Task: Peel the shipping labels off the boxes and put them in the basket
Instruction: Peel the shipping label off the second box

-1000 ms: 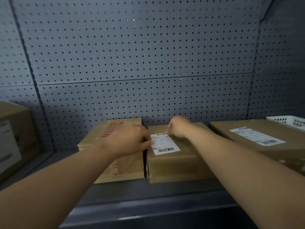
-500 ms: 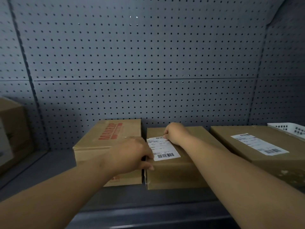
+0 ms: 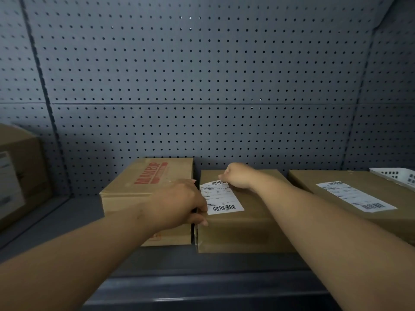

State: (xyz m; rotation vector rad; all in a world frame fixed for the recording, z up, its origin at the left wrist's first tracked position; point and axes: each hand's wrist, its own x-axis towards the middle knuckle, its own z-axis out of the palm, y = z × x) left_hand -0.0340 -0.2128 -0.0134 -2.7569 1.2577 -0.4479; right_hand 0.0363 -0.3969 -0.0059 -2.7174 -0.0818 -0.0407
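A brown cardboard box [image 3: 242, 230] stands in the middle of the shelf with a white shipping label [image 3: 221, 197] on its top. My right hand [image 3: 238, 176] pinches the label's far edge, which looks slightly lifted off the box. My left hand [image 3: 179, 203] presses on the box's left edge, fingers over the corner beside the label. A larger box [image 3: 336, 187] at the right carries a second label [image 3: 356, 196] lying flat. The white basket [image 3: 395, 177] pokes in at the far right, behind that box.
A box printed MAKEUP [image 3: 143, 191] stands touching the middle box on its left. Another box [image 3: 20, 169] sits at the far left. A grey pegboard wall [image 3: 202, 86] backs the shelf. The shelf's front lip [image 3: 202, 292] runs below the boxes.
My right hand has shifted to the label's far edge and raised it a little. My left hand slid down onto the box's left front corner. The view has drifted slightly.
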